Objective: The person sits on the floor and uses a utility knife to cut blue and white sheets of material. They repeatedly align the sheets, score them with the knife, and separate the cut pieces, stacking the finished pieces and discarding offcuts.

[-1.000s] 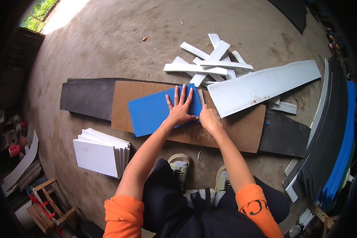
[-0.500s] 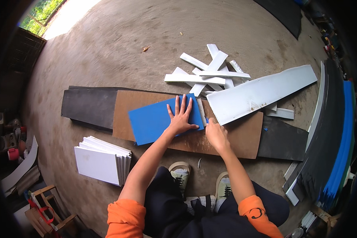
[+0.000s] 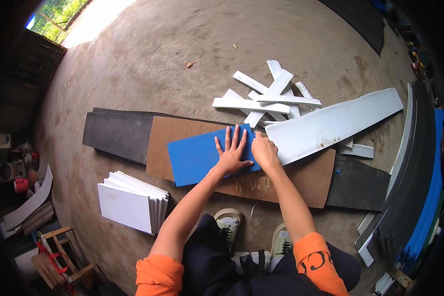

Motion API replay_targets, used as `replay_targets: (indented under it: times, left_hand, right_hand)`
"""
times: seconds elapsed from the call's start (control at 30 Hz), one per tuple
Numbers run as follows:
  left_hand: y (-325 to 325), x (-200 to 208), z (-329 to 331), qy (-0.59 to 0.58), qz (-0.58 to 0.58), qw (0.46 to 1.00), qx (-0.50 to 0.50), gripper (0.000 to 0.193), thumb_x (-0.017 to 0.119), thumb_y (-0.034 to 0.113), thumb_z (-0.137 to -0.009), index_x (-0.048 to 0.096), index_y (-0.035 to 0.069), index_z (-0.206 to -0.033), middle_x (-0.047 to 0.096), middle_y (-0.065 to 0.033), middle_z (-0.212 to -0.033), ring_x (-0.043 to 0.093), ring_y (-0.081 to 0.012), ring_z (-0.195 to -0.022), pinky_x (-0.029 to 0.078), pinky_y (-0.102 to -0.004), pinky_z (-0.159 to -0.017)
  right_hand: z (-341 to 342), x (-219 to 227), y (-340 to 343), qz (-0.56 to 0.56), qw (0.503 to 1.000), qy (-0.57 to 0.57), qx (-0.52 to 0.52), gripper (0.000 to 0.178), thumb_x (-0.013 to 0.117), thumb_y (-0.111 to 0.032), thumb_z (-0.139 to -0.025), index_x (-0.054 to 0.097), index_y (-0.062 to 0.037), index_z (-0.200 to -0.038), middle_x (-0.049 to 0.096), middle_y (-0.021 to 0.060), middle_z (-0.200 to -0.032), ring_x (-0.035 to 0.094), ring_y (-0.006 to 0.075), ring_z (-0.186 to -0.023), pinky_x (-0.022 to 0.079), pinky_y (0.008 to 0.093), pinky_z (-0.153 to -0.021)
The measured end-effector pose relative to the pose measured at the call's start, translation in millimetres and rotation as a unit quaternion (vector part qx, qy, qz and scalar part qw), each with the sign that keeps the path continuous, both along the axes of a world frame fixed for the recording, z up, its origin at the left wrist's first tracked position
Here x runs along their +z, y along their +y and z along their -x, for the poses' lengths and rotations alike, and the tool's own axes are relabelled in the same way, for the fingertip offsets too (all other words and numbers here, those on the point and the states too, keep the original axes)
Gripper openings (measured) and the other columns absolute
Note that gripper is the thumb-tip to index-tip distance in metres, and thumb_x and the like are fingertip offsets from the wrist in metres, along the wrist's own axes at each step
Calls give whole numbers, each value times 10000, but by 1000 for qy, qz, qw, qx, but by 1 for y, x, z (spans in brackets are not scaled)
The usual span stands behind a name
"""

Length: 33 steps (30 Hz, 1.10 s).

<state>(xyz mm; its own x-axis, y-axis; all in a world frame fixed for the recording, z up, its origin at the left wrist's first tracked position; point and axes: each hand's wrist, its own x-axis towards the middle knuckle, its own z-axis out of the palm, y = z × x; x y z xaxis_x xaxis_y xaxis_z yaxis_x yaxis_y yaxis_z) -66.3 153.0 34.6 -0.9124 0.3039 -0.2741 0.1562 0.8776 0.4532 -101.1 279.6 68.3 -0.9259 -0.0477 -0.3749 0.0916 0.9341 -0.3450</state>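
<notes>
A blue rectangular sheet [image 3: 195,157] lies slanted on a brown board [image 3: 308,182]. My left hand [image 3: 230,158] presses on its right part, fingers spread and palm down. Just beyond the sheet's right edge is my right hand [image 3: 265,152], closed around a slim tool, likely a utility knife. That tool is almost wholly hidden by the fingers. Against the right hand's far side rests the end of a long white foam sheet [image 3: 338,123], which lies slanted over the board.
White foam strips [image 3: 276,98] lie heaped beyond the board. Dark sheets [image 3: 116,133] extend from under it. A stack of white rectangular pieces [image 3: 126,204] stands at the near left. Black and blue sheets [image 3: 424,182] line the right side; a wooden frame [image 3: 66,251] sits lower left.
My right hand has moved away from me along the blue sheet's right edge, covering the pale strip seen there before. My left hand stays pressed on the sheet. The whole view has shifted slightly.
</notes>
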Motion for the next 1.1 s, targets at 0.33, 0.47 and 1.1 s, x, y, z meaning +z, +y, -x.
replay_targets:
  times: [0.33,0.47,1.1]
  left_hand:
    - [0,3,-1,-19,11,1000,12,1004,671,461,-642,51,200,-1388,-73,-94,-1443,-138,-311,-1311,-103,-628,-933]
    - [-2,3,-1,5,7,1000,7,1005,669,465,-644,46,203,-1389,-78,-90,-1443,-145,-308,-1309,-104,-626,-933]
    - [3,0,3,12,-34,999,28,1046,696,477,-583,81,223,-1389,-36,-59,-1451,-118,-278,-1320,-117,-598,-950]
  right_hand:
    - [21,8,-5,-2,993,-119,6,338,365,-195,-833,539,24,-1023,578,243,-992,560,355,-959,446,435,-811]
    - [19,7,-7,8,995,-101,-15,326,387,-176,-821,528,30,-1031,580,251,-968,581,349,-918,462,422,-794]
    - [-98,4,57,12,995,-100,20,263,381,-237,-868,447,-15,-992,575,290,-861,561,421,-862,424,533,-745]
